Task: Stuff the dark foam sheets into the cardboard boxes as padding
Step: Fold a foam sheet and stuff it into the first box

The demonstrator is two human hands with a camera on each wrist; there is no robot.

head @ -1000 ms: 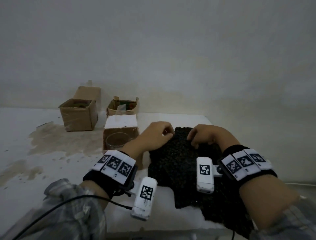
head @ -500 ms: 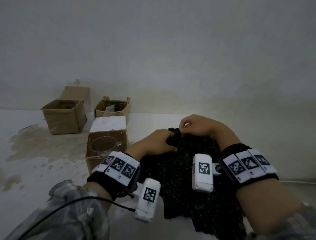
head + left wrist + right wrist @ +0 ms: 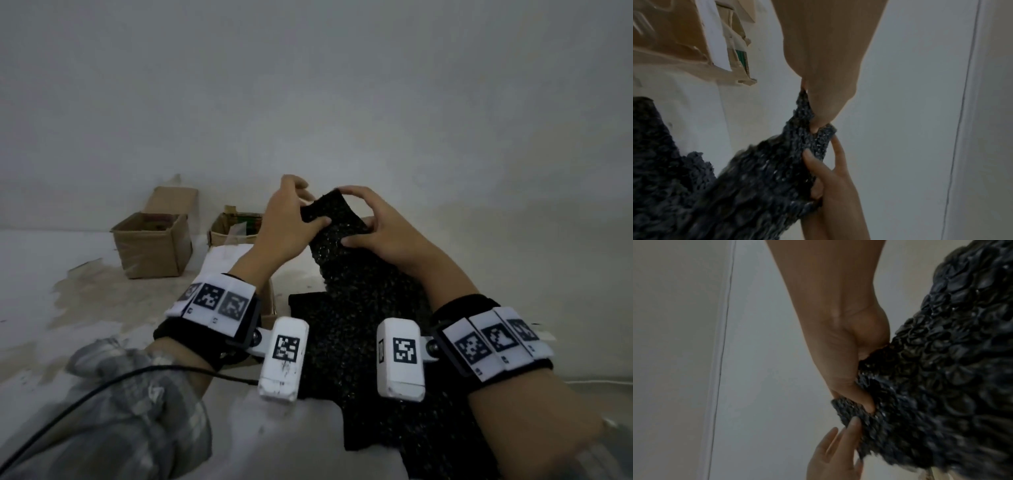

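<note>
In the head view both hands hold the far end of a dark foam sheet (image 3: 346, 270) lifted off the table, its lower part still trailing onto the flat pile of dark foam (image 3: 339, 346). My left hand (image 3: 310, 209) pinches the top left corner between thumb and fingers. My right hand (image 3: 354, 219) grips the top right edge. The left wrist view shows the left hand's thumb (image 3: 818, 116) pressed into the foam's (image 3: 766, 178) folded edge. In the right wrist view the foam (image 3: 941, 369) bunches under the right hand (image 3: 857, 395).
Three open cardboard boxes stand at the left: one far left (image 3: 152, 245), one behind (image 3: 233, 228) with green contents, and a near one with a white flap (image 3: 226, 260) mostly hidden by my left wrist. A wall rises close behind the white stained table (image 3: 68, 308).
Both hands were pressed on the far edge of the flat foam pile. They have since pinched the top sheet's end and raised it up and away from the table.
</note>
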